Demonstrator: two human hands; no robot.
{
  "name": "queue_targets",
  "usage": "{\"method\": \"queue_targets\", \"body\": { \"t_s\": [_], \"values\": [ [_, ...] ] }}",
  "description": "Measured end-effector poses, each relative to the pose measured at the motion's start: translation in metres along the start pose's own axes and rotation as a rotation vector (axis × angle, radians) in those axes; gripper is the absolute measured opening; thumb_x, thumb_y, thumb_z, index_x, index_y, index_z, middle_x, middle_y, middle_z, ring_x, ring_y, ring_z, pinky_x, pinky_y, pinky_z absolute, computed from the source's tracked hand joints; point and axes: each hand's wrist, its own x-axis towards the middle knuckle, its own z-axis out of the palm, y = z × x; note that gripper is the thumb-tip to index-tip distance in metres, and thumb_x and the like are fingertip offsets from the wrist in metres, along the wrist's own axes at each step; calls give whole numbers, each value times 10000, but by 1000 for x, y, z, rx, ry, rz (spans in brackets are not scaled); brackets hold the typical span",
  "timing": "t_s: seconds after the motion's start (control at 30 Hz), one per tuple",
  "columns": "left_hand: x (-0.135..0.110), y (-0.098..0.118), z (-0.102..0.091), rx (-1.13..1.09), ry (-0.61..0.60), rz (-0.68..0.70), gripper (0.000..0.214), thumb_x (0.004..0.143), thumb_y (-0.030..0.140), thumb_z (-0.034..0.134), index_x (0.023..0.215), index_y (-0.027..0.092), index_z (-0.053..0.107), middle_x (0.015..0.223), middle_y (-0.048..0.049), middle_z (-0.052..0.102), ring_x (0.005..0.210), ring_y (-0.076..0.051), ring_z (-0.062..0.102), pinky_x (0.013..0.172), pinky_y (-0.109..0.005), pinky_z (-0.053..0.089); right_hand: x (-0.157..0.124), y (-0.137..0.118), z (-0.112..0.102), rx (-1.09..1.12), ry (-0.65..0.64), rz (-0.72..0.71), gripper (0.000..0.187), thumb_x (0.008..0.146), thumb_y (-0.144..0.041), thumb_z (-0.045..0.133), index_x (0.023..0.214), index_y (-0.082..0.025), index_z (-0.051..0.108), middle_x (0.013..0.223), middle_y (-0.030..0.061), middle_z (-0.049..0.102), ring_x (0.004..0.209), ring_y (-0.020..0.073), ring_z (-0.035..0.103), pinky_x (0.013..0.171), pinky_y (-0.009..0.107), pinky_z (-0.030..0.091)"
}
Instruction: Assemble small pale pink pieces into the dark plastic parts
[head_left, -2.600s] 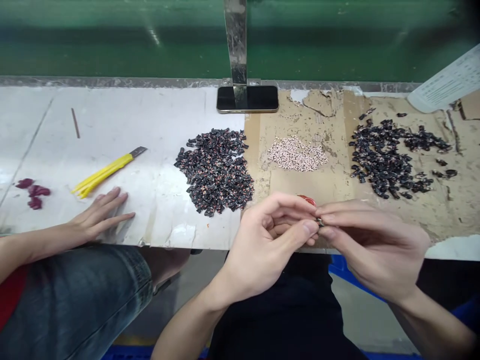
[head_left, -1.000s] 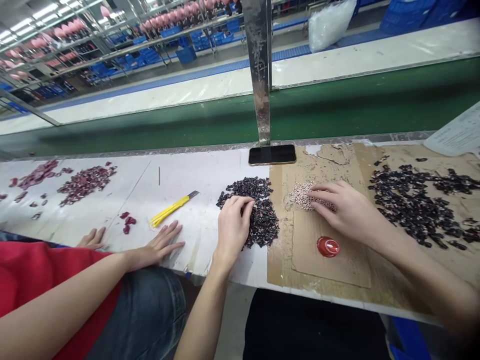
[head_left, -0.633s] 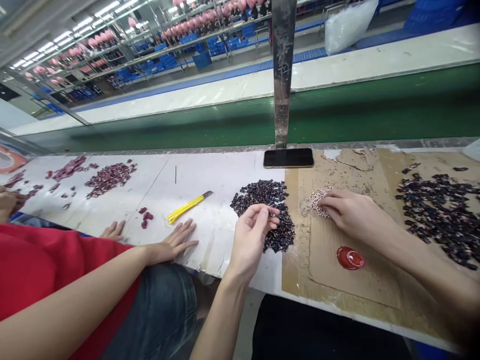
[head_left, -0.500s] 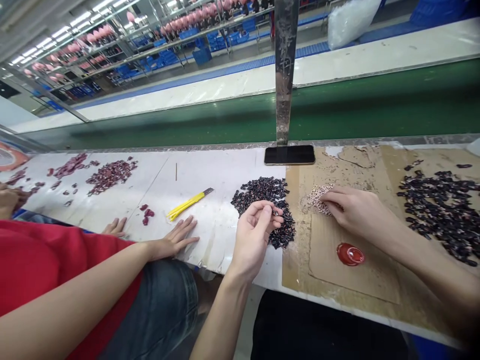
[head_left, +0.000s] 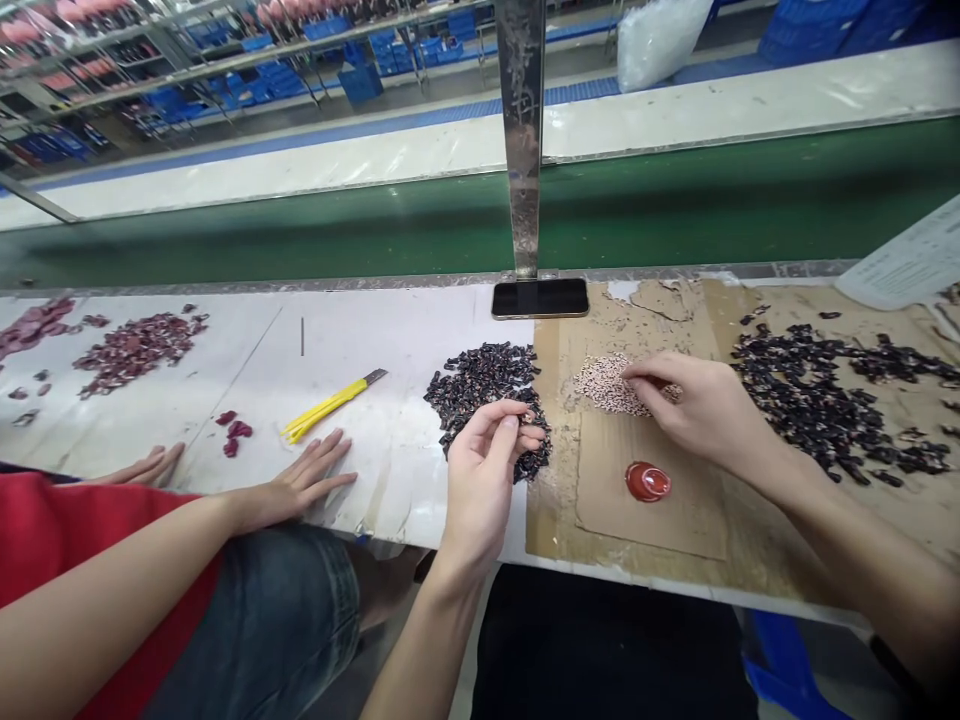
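Hands (head_left: 480,465) (head_left: 697,400) curl over black pieces (head_left: 480,375) and pale bits (head_left: 606,385) near a red dish (head_left: 647,482).

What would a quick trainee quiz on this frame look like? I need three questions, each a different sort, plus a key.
1. Multiple choice: the wearer's right hand has its fingertips at which of these?
A. the yellow-handled tool
B. the pile of small pale pieces
C. the purple-red pieces

2. True or false: the phone lies at the foot of the metal post.

3. Fill the gap: the shiny red round item rests on brown ____.

Key: 1. B; 2. true; 3. cardboard.
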Motion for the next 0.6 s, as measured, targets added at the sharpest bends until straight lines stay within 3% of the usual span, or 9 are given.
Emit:
{"method": "queue_targets", "body": {
  "t_s": [0.23,0.4,0.53,0.6],
  "values": [
    [-6,0,13,-98,-18,-81,93,817,193,842,879,129,813,872,-36,801,821,-109,794,859,-181,633,-3,6,-3,139,-31,75,169,947,-264,681,955,-238,848,983,38,850,871,245,805,838,416,642],
    [-8,0,18,-6,-83,-48,173,792,187,907,848,148,749,810,-9,773,784,-104,779,794,-177,628,-5,3,-13,211,39,177,214,955,-272,648,991,-229,854,1013,71,850,897,272,810,852,461,658],
    [-11,-7,30,212,-174,45,178,908,146,780,1080,192,791,892,-8,758,765,-92,730,755,-210,626,-17,-15,-28,677,57,491,139,838,-386,843,932,-286,860,936,42,849,845,213,809,779,333,679],
    [-15,-11,39,385,-224,200,210,967,149,713,1145,217,802,992,-30,760,844,-111,725,823,-255,634,-25,-28,-33,963,62,613,218,753,-435,928,916,-309,858,910,28,845,815,173,803,756,258,671]
  ]
}}
